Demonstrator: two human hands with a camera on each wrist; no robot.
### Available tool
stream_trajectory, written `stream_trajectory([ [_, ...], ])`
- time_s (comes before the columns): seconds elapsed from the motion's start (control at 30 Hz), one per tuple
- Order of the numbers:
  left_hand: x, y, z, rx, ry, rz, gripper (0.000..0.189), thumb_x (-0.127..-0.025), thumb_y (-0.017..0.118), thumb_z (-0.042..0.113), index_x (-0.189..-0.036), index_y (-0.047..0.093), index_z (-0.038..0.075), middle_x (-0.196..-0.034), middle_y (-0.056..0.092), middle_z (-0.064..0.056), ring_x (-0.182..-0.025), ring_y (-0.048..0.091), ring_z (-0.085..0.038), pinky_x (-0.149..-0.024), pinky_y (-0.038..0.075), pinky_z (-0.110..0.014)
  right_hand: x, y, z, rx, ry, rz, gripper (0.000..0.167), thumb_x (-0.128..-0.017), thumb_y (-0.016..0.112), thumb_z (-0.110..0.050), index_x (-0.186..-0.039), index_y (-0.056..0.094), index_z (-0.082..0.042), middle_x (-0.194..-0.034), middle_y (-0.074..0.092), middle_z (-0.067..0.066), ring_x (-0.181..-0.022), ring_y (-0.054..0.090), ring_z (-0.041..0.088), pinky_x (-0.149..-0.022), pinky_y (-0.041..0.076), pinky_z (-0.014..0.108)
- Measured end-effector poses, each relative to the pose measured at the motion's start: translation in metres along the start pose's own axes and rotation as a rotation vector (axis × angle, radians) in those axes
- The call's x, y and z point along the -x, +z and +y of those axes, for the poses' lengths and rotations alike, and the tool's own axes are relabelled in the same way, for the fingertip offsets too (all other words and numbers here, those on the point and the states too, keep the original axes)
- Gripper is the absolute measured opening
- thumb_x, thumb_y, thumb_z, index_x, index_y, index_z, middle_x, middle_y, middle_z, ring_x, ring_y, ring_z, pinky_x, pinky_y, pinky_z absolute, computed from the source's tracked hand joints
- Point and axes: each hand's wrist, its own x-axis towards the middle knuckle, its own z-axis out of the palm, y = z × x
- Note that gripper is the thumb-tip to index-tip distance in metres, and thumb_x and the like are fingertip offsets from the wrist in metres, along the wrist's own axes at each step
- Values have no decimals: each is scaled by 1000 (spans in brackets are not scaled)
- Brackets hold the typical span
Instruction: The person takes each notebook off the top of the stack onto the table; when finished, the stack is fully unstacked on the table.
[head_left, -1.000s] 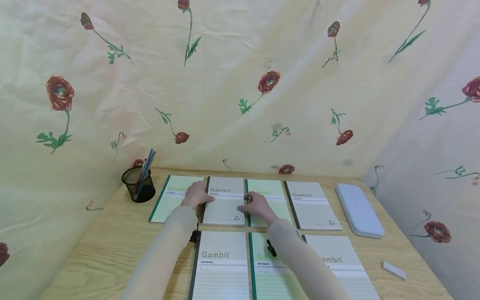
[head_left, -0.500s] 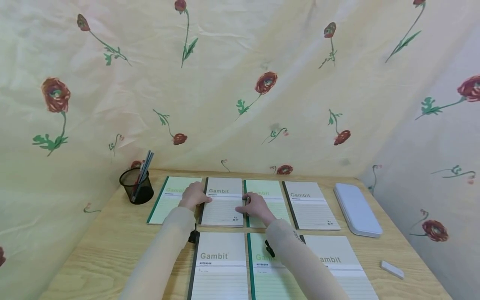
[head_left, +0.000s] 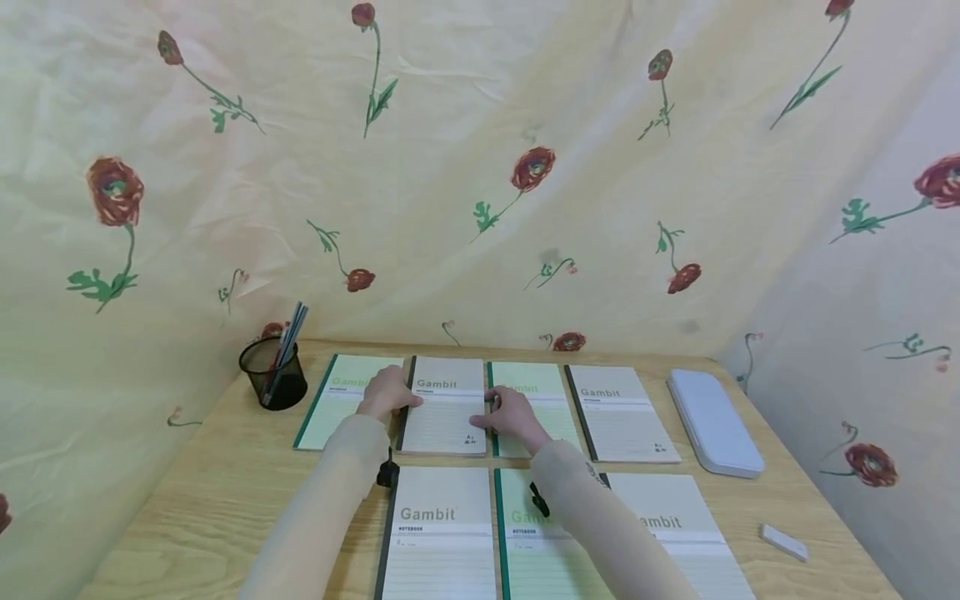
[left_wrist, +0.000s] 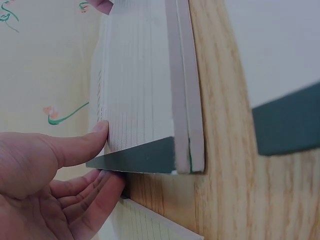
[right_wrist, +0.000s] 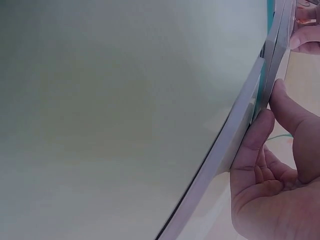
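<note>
A white Gambit notebook [head_left: 446, 421] with a black spine lies second from left in the back row. In the left wrist view it forms the top of a stack of two notebooks [left_wrist: 140, 100], their edges lined up. My left hand [head_left: 385, 393] grips the spine side, its thumb on the cover edge and its fingers curled beside the spine. At the opposite edge my right hand [head_left: 513, 419] pinches between thumb and index finger. Green notebooks flank it on the left [head_left: 322, 425] and on the right [head_left: 551, 392], the latter partly behind my right hand.
Another white notebook [head_left: 622, 417] ends the back row. In front lie a white one [head_left: 446, 550], a green one [head_left: 540, 567] and a white one [head_left: 697, 550]. A mesh pen cup [head_left: 273, 375], a pale case [head_left: 716, 425] and an eraser [head_left: 783, 542] are also on the wooden table [head_left: 202, 533].
Both hands keep the same hold on the white notebook's edges. The head view shifts slightly; nothing on the table has visibly moved.
</note>
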Motion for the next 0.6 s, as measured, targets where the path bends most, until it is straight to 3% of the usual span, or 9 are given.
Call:
stream_trajectory([
  [0.23,1,-6,-2,29,14,10,28,-83,82,14,-95,64,-3,-75,60,-11,-59,57,-22,-53,43,-30,-2,3,5,13,-10,4,48,-83,83,-27,-119,62,-3,-83,57,6,-68,53,19,-61,41,29],
  [0.4,3,-15,-4,22,3,17,26,-83,81,14,-97,68,-4,-82,63,-11,-67,55,-23,-57,43,-33,-3,2,5,15,-37,1,46,-84,83,-26,-117,62,-2,-80,57,6,-64,53,18,-58,39,28],
  [0.6,1,-20,-11,45,1,9,34,-85,79,14,-108,65,-7,-93,65,-14,-76,59,-25,-64,46,-33,-2,1,2,1,-13,-7,46,-83,83,-26,-117,62,-4,-80,56,5,-64,54,17,-58,39,27],
])
